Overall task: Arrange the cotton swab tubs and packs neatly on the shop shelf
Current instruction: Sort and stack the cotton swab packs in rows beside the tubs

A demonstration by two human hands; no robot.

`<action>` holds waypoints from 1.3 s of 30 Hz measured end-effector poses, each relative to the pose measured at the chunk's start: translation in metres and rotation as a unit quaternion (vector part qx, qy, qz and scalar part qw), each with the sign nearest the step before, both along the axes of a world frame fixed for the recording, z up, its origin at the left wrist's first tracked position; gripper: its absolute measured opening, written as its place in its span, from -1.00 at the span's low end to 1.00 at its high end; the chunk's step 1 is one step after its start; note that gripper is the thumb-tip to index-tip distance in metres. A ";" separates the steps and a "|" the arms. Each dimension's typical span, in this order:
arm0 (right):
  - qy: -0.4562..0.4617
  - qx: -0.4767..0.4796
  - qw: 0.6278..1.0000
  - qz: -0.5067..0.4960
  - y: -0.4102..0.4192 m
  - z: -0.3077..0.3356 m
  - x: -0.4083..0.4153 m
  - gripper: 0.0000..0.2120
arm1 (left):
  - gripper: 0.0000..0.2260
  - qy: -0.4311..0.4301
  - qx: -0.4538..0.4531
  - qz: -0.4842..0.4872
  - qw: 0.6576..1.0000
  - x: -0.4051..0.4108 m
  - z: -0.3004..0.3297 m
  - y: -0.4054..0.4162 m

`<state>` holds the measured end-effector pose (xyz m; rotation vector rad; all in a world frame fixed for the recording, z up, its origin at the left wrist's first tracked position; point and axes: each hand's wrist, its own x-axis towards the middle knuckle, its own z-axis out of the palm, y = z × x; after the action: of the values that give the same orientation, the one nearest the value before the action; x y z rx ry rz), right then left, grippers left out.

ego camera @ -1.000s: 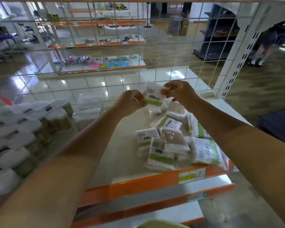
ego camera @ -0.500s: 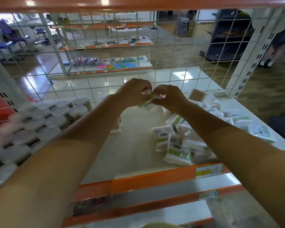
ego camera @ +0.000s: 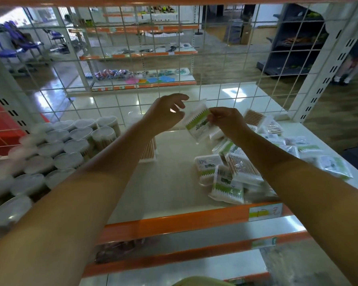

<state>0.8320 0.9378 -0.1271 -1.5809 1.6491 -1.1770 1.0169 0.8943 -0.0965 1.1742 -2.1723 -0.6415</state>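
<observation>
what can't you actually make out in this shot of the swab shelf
- Head view: the round tubs at the left smear with motion blur, so no labels or count.
- Print on the pack pinched by the right hand is too small to read; whether the left hand touches it is unclear.
- The loose pile of packs is partly hidden behind the right forearm.
- The upright packs sit mostly behind the left forearm.

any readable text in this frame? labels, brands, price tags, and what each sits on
Nothing reads cleanly.
Held cotton swab pack: green band with dark print, too blurred to read.
Loose packs on the shelf: barcodes and green logos, illegible.
Shelf-edge tag on the orange shelf rail: marks only, unreadable.
Lower tag: blurred.
Tubs: no visible text.
</observation>
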 end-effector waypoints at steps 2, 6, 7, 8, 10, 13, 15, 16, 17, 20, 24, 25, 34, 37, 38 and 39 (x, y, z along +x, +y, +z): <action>-0.111 0.047 0.993 -0.009 0.001 -0.001 -0.006 -0.78 | -0.59 0.060 0.066 0.002 0.996 0.002 0.000 0.000; -0.255 0.119 0.958 0.056 0.000 -0.010 -0.015 -0.82 | -0.56 0.160 0.164 -0.012 0.973 0.003 0.004 -0.001; -0.279 0.130 0.947 0.093 0.001 -0.011 -0.016 -0.82 | -0.53 0.152 0.174 -0.024 0.973 0.002 0.004 0.000; -0.298 0.139 0.935 0.131 0.001 -0.014 -0.016 -0.81 | -0.50 0.138 0.180 -0.041 0.973 0.000 0.004 0.001; -0.309 0.157 0.922 0.174 0.002 -0.016 -0.013 -0.73 | -0.42 0.112 0.190 -0.076 0.972 -0.005 0.004 0.004; -0.320 0.174 0.909 0.202 0.002 -0.015 -0.006 -0.65 | -0.36 0.102 0.187 -0.127 0.969 -0.012 0.002 0.011; -0.335 0.174 0.898 0.226 0.003 -0.012 0.000 -0.71 | -0.40 0.098 0.194 -0.148 0.965 -0.014 0.003 0.016; -0.338 0.176 0.896 0.227 0.005 -0.010 0.002 -0.83 | -0.46 0.093 0.195 -0.160 0.963 -0.014 0.003 0.019; -0.350 0.186 0.891 0.223 0.006 -0.009 0.004 -0.82 | -0.52 0.085 0.193 -0.170 0.963 -0.014 0.004 0.021; -0.342 0.202 0.885 0.243 0.010 -0.008 0.004 -0.72 | -0.56 0.066 0.187 -0.158 0.967 -0.013 0.007 0.024; -0.296 0.187 0.923 0.158 0.007 -0.007 0.009 -0.77 | -0.58 0.085 0.223 -0.099 0.966 -0.014 0.009 0.021; -0.250 0.164 0.947 0.114 0.007 -0.007 0.010 -0.78 | -0.57 0.088 0.226 -0.084 0.966 -0.014 0.010 0.021; -0.124 0.008 0.992 0.000 0.015 -0.011 0.006 -0.79 | -0.59 0.093 0.253 0.012 0.963 0.000 0.001 0.021; -0.057 0.027 0.995 0.074 0.015 -0.018 0.013 -0.73 | -0.62 0.076 0.262 0.029 0.962 0.010 -0.011 0.024; -0.042 0.030 0.994 0.096 0.015 -0.020 0.017 -0.76 | -0.63 0.067 0.259 0.032 0.963 0.014 -0.015 0.026; -0.034 0.030 0.993 0.113 0.014 -0.022 0.021 -0.78 | -0.65 0.055 0.254 0.032 0.965 0.018 -0.018 0.028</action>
<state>0.8530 0.9519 -0.1494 -1.6224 1.4067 -1.0425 1.0352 0.9221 -0.1143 1.4129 -1.9213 -1.2547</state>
